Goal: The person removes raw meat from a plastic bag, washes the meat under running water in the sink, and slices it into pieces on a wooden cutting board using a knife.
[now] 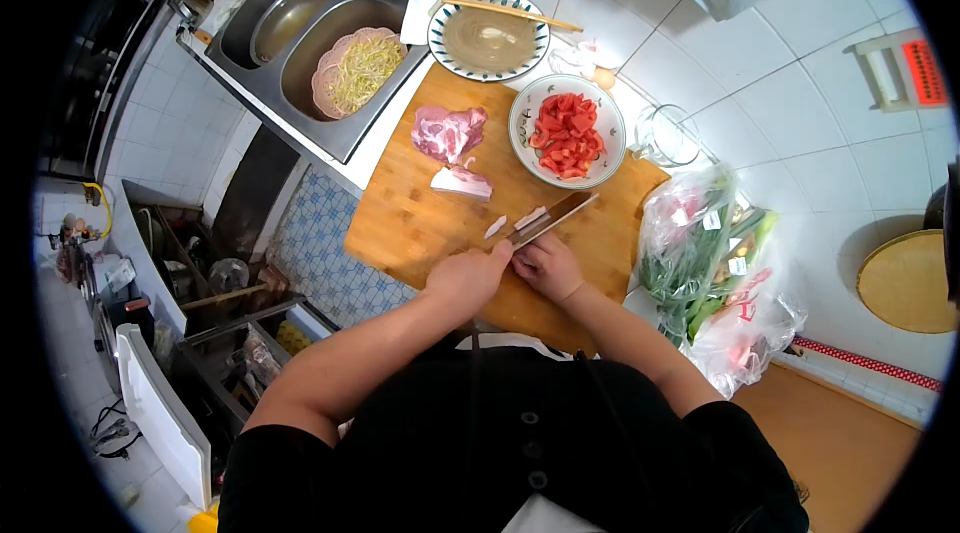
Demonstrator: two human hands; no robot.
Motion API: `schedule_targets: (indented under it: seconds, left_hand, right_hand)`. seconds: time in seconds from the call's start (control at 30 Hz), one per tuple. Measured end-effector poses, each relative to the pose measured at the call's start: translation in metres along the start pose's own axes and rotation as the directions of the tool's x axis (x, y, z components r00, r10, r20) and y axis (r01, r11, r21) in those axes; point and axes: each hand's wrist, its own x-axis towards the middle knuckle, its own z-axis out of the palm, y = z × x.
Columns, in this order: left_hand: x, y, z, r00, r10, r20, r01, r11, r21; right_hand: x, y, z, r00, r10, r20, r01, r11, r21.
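My left hand is closed round the handle of a kitchen knife, whose wide blade points away to the right over the wooden cutting board. Close against the near side of the blade, my right hand has its fingers curled down on the board; what lies under them is hidden. Small slices of pale meat lie just beyond the blade. Farther back on the board are a strip of fatty meat and a larger piece of raw pink meat.
A bowl of chopped tomatoes stands at the board's back right. Behind are a patterned plate with chopsticks across it and a glass. Bean sprouts sit in the sink. Bagged green vegetables lie right.
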Motion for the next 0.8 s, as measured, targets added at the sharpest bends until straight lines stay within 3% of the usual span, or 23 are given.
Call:
schedule_targets:
  seconds: [0.23, 0.33, 0.43, 0.53, 0.6, 0.63, 0.67, 0.73, 0.8]
  left_hand:
    - [-0.055, -0.031, 0.022, 0.996, -0.050, -0.068, 0.055, 0.996, 0.077]
    - [-0.066, -0.040, 0.025, 0.971, -0.037, -0.234, 0.086, 0.975, 0.205]
    - [-0.084, -0.052, 0.031, 0.857, 0.036, -0.513, 0.114, 0.960, 0.257]
    - [-0.092, -0.068, 0.037, 0.774, 0.163, -0.612, 0.071, 0.938, 0.340]
    - [-0.094, -0.071, 0.037, 0.743, 0.214, -0.634, 0.056, 0.925, 0.377]
    - [-0.094, -0.071, 0.037, 0.730, 0.236, -0.641, 0.049, 0.918, 0.393]
    - [-0.094, -0.071, 0.038, 0.718, 0.257, -0.646, 0.042, 0.912, 0.408]
    - [-0.093, -0.069, 0.038, 0.713, 0.268, -0.647, 0.038, 0.908, 0.418]
    - [-0.096, -0.070, 0.040, 0.709, 0.263, -0.654, 0.037, 0.913, 0.407]
  right_hand:
    - [-0.005, -0.003, -0.002, 0.998, 0.014, 0.063, -0.014, 1.000, 0.015]
    - [-0.005, 0.000, -0.017, 0.999, -0.024, 0.043, 0.018, 0.992, 0.125]
    - [-0.005, 0.018, -0.023, 0.906, 0.393, -0.159, -0.318, 0.877, 0.360]
    - [0.039, 0.014, -0.047, 0.858, 0.507, 0.084, -0.500, 0.784, 0.368]
    - [0.085, -0.028, -0.061, 0.866, 0.297, 0.403, -0.401, 0.893, 0.204]
    - [0.101, -0.043, -0.059, 0.808, 0.200, 0.554, -0.325, 0.936, 0.135]
    - [0.111, -0.050, -0.052, 0.741, 0.215, 0.636, -0.336, 0.939, 0.074]
    - [0.125, -0.058, -0.041, 0.584, 0.247, 0.774, -0.338, 0.940, -0.045]
    - [0.122, -0.039, -0.024, 0.620, 0.309, 0.721, -0.466, 0.884, 0.022]
